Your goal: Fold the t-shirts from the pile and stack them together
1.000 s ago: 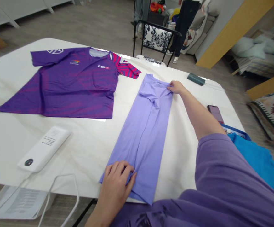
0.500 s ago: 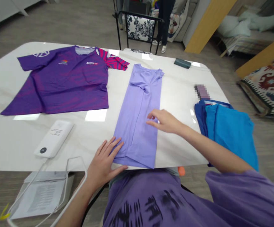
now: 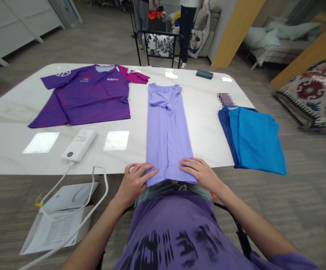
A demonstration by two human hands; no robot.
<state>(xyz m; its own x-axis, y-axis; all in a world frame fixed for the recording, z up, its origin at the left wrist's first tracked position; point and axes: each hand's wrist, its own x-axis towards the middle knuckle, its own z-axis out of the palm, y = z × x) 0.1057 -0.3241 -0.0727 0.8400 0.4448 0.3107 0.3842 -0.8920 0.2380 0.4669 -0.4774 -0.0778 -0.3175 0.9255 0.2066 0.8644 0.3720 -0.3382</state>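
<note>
A lavender shirt [image 3: 170,138], folded into a long narrow strip, lies on the white marble-look table [image 3: 205,146]. Its neck end points away from me and its near hem reaches over the table's front edge. My left hand [image 3: 136,182] rests on the near left corner, fingers apart on the cloth. On the near right side, my right hand [image 3: 204,174] lies with its fingers stretched over the fabric. Left of the strip, a purple jersey [image 3: 87,99] with a pink-striped sleeve is spread out. Folded blue garments [image 3: 255,138] sit at the right edge, partly overhanging it.
A white power bank [image 3: 80,145] with a white cable [image 3: 105,183] stands left of my left hand. Farther off are a dark case [image 3: 204,74] and a blurred-out phone-like object [image 3: 225,99]. Behind the table are a chair [image 3: 160,45] and two people's legs.
My right hand has come down from above the shirt's middle onto its near right corner. The near end of the shirt now overhangs the front edge more. My view has shifted.
</note>
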